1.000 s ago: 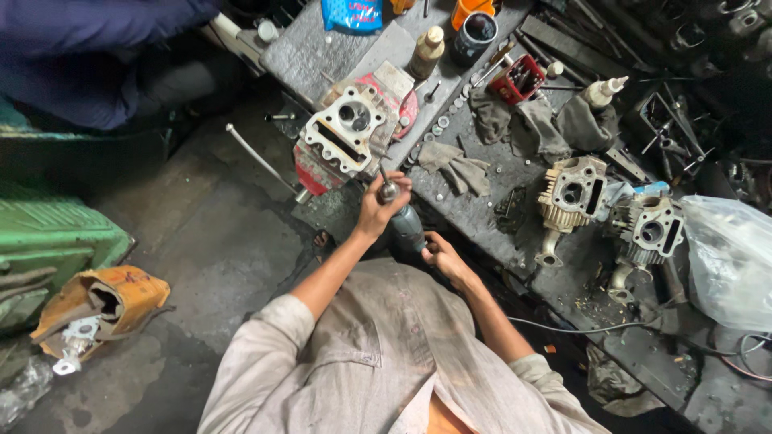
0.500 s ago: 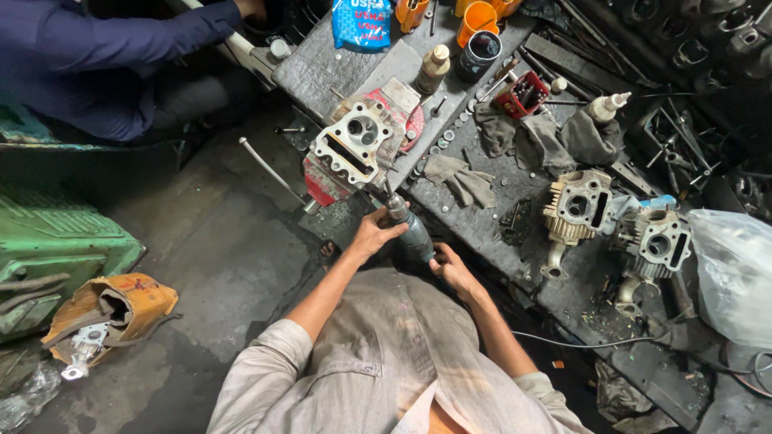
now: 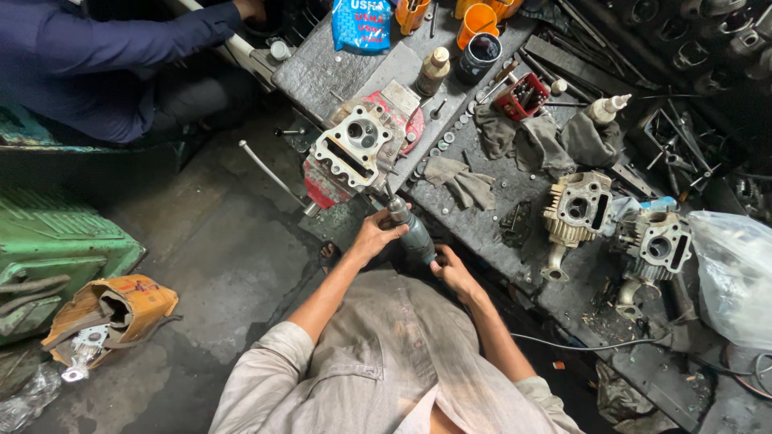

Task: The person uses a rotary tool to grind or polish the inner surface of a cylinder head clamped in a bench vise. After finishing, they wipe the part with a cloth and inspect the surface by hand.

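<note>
My left hand (image 3: 375, 235) grips the front of a dark green power tool (image 3: 410, 228), close to its thin bit. My right hand (image 3: 453, 272) holds the rear of the same tool. The bit tip points at a pale metal cylinder head (image 3: 351, 147) clamped in a red vise (image 3: 322, 186) at the edge of a greasy workbench (image 3: 338, 72). The bit sits just below the head's lower right corner; I cannot tell whether it touches.
Two more engine parts (image 3: 576, 210) (image 3: 655, 249) lie on the bench to the right, with grey rags (image 3: 460, 182), small washers, a red box of bits (image 3: 521, 95), orange cups (image 3: 478, 22) and a plastic bag (image 3: 736, 273). Another person in a dark blue sleeve (image 3: 112, 56) sits at upper left. An orange casing (image 3: 112, 309) lies on the floor.
The view has shifted so the bench and vise sit lower and more central. Both hands stay on the power tool, its bit still near the clamped cylinder head.
</note>
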